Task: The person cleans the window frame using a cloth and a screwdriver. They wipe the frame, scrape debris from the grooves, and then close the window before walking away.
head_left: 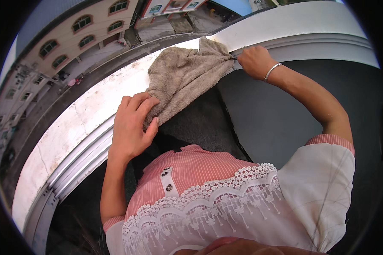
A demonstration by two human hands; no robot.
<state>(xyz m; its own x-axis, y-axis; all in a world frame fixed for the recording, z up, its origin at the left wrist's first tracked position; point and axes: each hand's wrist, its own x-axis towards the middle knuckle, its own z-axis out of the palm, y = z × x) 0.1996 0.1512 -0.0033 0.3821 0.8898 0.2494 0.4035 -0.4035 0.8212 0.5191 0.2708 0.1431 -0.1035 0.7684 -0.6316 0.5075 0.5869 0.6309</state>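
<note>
A brown terry cloth [185, 75] lies bunched over a white ledge and the metal window track beside it. At its near end is my left hand [135, 122], fingers bent over the cloth's edge and thumb against it. My right hand [253, 62], with a silver bangle at the wrist, is closed in a fist at the far end. A thin dark piece, perhaps a cord or loop, runs from the gathered corner of the cloth into that fist.
The white ledge [67, 127], cracked in places, curves along the outer side, with the metal sliding-window track [86, 153] inside it. Beyond and far below are a street [48, 114] and buildings with arched windows [83, 22]. A dark grey panel [271, 105] is at the right.
</note>
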